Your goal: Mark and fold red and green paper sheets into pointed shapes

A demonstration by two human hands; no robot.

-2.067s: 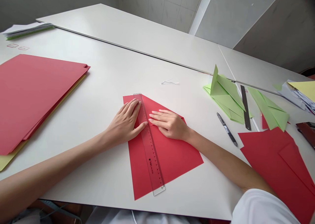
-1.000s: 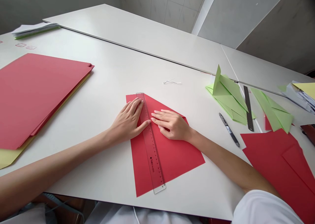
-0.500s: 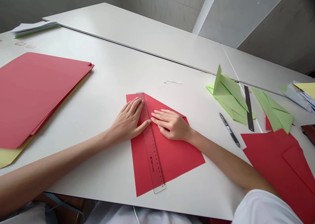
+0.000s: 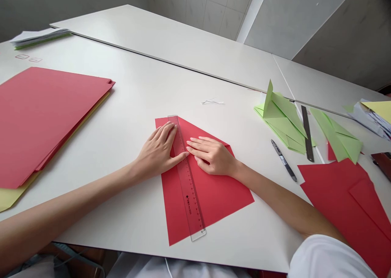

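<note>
Red card sheets (image 4: 45, 119) lie stacked at the left of the white table (image 4: 122, 107), with a yellow sheet (image 4: 9, 196) showing beneath the stack's near corner; a thin pile of white paper (image 4: 39, 35) sits at the far left edge.

Left hand (image 4: 157, 153): flat, palm down, grasping nothing; its fingers are extended and close together on the far part of the clear plastic ruler (image 4: 189, 196), with the thumb spread across the ruler's width.

Clear plastic ruler: lies flat on the red paper sheet (image 4: 214, 192) at table centre; long axis runs from the far side towards the person, the near end angled slightly right; the far end meets the sheet's far point, and the near end just passes the sheet's near edge onto the table.

Right hand (image 4: 214, 155): flat, fingers straight and together, holding nothing; it presses on a folded-over flap of the sheet, fingertips touching the ruler's right edge, just beside the left thumb.

Further right: a white scrap (image 4: 212, 102); folded green papers (image 4: 284, 121); a black marker pen (image 4: 283, 160), tip end towards the far side; a dark ruler (image 4: 307, 133); more folded green paper (image 4: 339, 139); overlapping red sheets (image 4: 345, 196); a mixed paper pile (image 4: 372, 115) at the far right.
</note>
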